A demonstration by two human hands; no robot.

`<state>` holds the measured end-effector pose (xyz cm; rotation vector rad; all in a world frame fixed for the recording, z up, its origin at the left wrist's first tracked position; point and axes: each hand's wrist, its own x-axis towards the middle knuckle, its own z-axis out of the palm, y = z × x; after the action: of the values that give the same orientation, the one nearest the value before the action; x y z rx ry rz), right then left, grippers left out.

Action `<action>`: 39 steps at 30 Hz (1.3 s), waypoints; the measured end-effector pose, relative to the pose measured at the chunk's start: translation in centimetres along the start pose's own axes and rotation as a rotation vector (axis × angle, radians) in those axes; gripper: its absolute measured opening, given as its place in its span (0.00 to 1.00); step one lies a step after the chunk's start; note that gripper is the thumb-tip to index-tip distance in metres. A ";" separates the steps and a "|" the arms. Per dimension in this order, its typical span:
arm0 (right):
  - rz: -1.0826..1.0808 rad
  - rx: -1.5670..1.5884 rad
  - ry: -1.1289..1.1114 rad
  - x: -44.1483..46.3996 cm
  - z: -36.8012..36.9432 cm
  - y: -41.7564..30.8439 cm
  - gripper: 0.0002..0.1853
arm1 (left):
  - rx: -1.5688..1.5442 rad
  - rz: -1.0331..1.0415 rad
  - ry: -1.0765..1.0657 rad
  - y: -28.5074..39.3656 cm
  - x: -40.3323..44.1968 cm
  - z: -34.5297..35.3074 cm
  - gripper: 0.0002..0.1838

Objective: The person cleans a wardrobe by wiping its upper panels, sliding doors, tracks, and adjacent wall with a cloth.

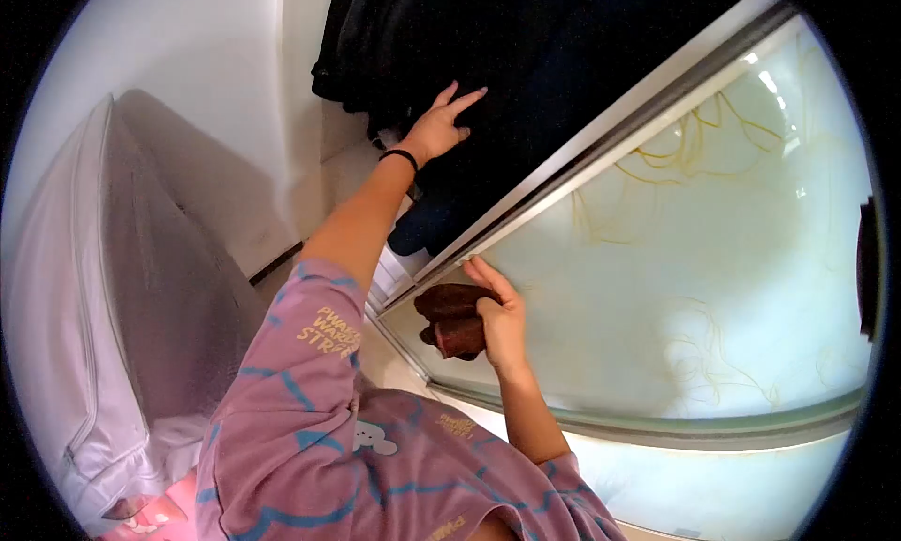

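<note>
My left hand (441,128) reaches out with its fingers spread against dark hanging clothes (526,62); a black band circles that wrist. Lower down, my right hand (502,320) is closed round a folded dark brown item (455,316), which looks like cloth or leather and has a reddish patch on its lower part. This hand is close to the glass panel's frame, and its upper fingertips point toward the frame's edge.
A curved frosted glass panel (601,288) with a metal frame fills the right side. At the left stands a pale zippered fabric cover (70,353) with a grey mesh side (178,325), beside a white wall (206,34). Pink fabric (164,513) lies at the bottom left.
</note>
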<state>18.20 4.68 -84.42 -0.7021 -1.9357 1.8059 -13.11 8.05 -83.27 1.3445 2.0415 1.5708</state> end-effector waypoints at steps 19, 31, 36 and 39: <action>-0.126 -0.216 -0.239 12.4 11.3 -2.4 0.37 | -0.411 -0.397 0.023 2.6 -2.8 -11.1 0.35; 0.142 -0.148 -0.412 7.6 7.1 3.4 0.38 | -0.257 0.031 0.658 -2.6 1.6 -10.5 0.30; 0.106 -0.186 -0.415 8.3 4.6 0.9 0.38 | -0.106 -0.410 0.845 -4.3 6.4 -11.8 0.39; 0.008 -0.134 -0.408 4.5 6.9 -2.1 0.38 | -0.008 -0.532 0.977 -4.8 3.3 -15.4 0.43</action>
<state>10.26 1.84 -83.12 -0.4010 -2.3313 1.9561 -27.56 0.71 -80.18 -0.1178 2.5325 2.1356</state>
